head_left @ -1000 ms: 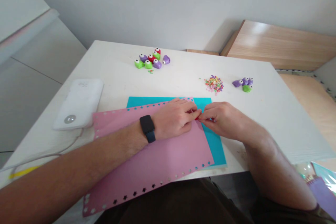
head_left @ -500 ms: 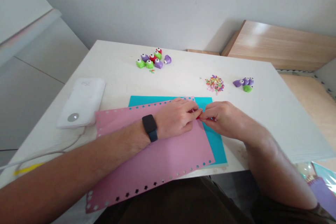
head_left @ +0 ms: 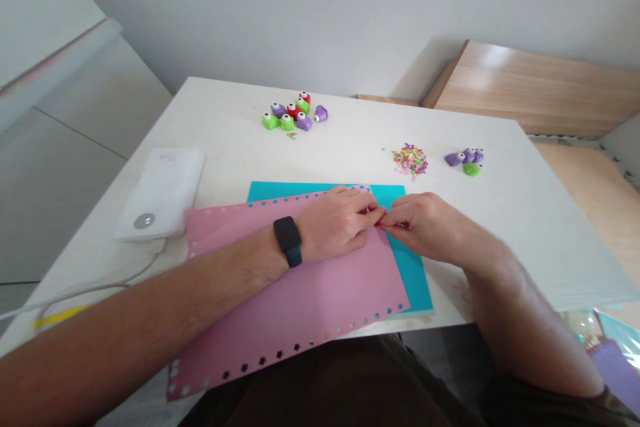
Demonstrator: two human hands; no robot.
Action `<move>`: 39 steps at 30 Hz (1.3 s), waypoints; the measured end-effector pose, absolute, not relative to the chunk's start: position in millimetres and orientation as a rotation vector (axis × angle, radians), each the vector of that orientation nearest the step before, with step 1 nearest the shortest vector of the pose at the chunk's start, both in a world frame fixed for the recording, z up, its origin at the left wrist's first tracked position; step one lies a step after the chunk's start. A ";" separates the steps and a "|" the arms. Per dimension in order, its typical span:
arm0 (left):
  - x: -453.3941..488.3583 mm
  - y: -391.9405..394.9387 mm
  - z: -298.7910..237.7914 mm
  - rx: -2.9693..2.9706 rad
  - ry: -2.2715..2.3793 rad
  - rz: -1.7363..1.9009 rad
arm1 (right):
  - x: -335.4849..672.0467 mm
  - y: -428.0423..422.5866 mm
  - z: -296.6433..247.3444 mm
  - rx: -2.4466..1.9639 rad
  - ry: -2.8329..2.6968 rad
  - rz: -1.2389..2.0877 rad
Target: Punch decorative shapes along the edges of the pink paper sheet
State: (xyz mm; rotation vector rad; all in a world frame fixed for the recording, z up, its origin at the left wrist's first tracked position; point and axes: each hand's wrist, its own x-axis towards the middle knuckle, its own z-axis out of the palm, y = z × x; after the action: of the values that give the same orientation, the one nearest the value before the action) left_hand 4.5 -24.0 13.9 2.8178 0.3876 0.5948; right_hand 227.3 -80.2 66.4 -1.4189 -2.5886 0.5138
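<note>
My left hand (head_left: 337, 223) and my right hand (head_left: 425, 223) meet at the right edge of a pink sheet (head_left: 300, 300) with star holes punched along its borders. Both are closed around a small red thing (head_left: 379, 221), probably a craft punch, mostly hidden between the fingers. The pink sheet lies on a teal sheet (head_left: 413, 273), and its near part hangs over the table's front edge. A dark watch sits on my left wrist.
On the white table (head_left: 525, 227) stand a cluster of small green, purple and red craft punches (head_left: 293, 115) at the back, a pile of coloured paper bits (head_left: 410, 160), and more punches (head_left: 466, 160) to the right. A white device (head_left: 160, 193) with a cable lies left.
The hands stay pressed together at the pink sheet's edge. The view has shifted slightly, so everything sits a little further right in the picture.
</note>
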 end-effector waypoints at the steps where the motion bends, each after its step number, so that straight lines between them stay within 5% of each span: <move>1: 4.2 -24.0 13.7 2.813 0.386 0.590 | 227.5 -80.3 66.0 -1.421 -2.588 0.512; 39: 0.3 -21.8 8.2 2.496 0.812 0.791 | 236.6 -72.2 71.6 -1.576 -2.510 0.385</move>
State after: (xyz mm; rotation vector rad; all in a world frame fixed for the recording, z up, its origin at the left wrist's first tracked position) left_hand 0.3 -21.8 8.2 2.4962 0.8116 0.7907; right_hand 236.6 -72.2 71.6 -1.5757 -2.5100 0.3854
